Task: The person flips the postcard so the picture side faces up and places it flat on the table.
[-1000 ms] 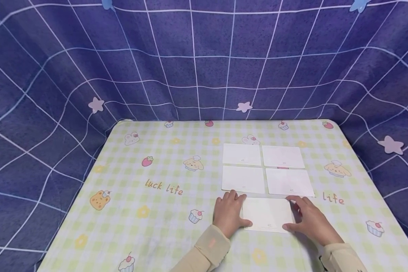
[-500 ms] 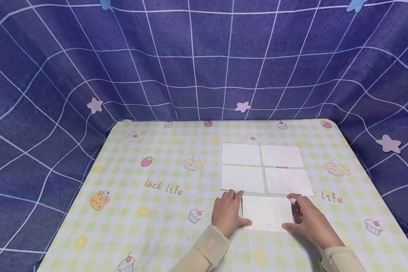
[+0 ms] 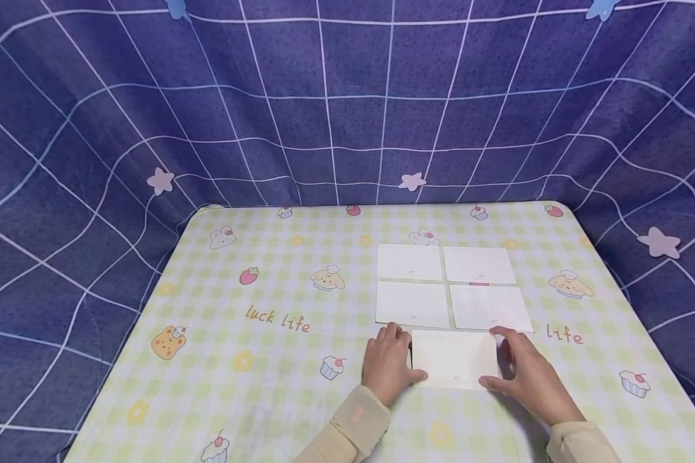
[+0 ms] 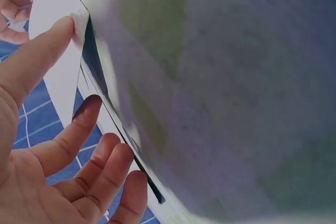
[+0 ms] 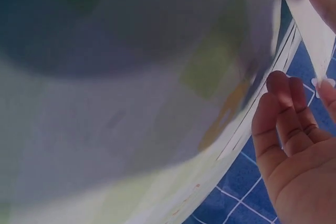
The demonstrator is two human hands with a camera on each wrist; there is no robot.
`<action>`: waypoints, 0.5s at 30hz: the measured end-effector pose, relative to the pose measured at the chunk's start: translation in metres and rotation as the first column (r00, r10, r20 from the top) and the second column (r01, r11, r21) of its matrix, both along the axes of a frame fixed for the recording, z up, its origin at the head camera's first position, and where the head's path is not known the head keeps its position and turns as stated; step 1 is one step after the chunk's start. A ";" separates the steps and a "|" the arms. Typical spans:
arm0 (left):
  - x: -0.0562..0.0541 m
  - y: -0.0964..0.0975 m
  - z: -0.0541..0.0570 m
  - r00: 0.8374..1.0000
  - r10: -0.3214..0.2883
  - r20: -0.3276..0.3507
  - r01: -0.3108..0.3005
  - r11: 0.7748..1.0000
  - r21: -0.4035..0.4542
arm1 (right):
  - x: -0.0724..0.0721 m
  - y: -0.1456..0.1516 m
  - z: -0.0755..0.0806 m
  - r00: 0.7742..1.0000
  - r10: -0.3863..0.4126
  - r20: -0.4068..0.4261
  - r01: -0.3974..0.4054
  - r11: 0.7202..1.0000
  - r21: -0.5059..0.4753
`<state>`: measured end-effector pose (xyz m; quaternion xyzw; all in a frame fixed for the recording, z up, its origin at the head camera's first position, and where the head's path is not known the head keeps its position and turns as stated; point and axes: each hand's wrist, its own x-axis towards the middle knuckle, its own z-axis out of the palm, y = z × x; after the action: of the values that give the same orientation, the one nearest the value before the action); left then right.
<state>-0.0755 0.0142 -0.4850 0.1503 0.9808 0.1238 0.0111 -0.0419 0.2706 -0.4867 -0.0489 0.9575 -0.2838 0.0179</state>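
Both hands hold a blank white card (image 3: pixel 454 359) with a small printed mark, one at each short side. My left hand (image 3: pixel 387 365) has its thumb on the near left corner and its fingers along the left edge. On the other side, my right hand (image 3: pixel 529 378) keeps its thumb on the near right corner and its index finger at the far right one. In the left wrist view the card (image 4: pixel 59 30) is tilted above the cloth, with a dark gap under its edge. Just beyond it lie similar cards, including the near left (image 3: pixel 411 303) and near right (image 3: pixel 490 307) ones.
Two more white cards, far left (image 3: pixel 409 262) and far right (image 3: pixel 479 265), complete a two-by-two grid with narrow gaps. A green-checked tablecloth (image 3: pixel 208 366) with cartoon prints covers the table. Dark blue gridded curtain (image 3: pixel 347 116) rises behind and along both sides.
The held card has moved slightly away from the person, closer to the near row of the grid. Both hands keep their grip on its sides. The four lying cards have not moved.
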 end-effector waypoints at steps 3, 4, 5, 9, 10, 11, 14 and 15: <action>0.000 0.000 -0.001 1.000 0.005 -0.008 -0.005 1.000 0.012 | -0.001 0.000 0.000 0.998 -0.025 0.050 0.025 1.000 -0.009; 0.000 0.000 -0.001 1.000 0.007 -0.009 -0.007 1.000 0.017 | -0.001 0.001 0.000 0.997 -0.032 0.072 0.033 0.999 -0.009; 0.000 0.000 -0.002 1.000 0.009 -0.008 -0.009 1.000 0.021 | -0.002 0.001 0.000 0.995 -0.041 0.091 0.042 0.999 -0.008; 0.001 0.000 -0.002 1.000 0.014 -0.004 -0.014 0.999 0.032 | -0.004 0.002 0.000 0.988 -0.063 0.141 0.061 0.998 0.015; 0.001 0.000 -0.001 1.000 0.015 -0.003 -0.015 0.999 0.034 | -0.004 0.002 -0.001 0.987 -0.066 0.148 0.063 0.998 0.023; 0.002 0.000 -0.001 1.000 0.017 -0.003 -0.016 0.999 0.037 | -0.004 0.003 -0.001 0.986 -0.068 0.152 0.064 0.998 0.029; 0.002 0.000 -0.001 1.000 0.023 -0.006 -0.023 0.999 0.048 | -0.005 0.003 -0.002 0.985 -0.067 0.156 0.064 0.998 0.028; 0.002 0.000 -0.001 1.000 0.025 -0.007 -0.025 0.998 0.052 | -0.005 0.003 -0.003 0.986 -0.067 0.154 0.063 0.998 0.025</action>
<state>-0.0731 0.0138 -0.4855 0.1387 0.9791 0.1486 0.0017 -0.0467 0.2736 -0.4893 0.0047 0.9571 -0.2776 0.0834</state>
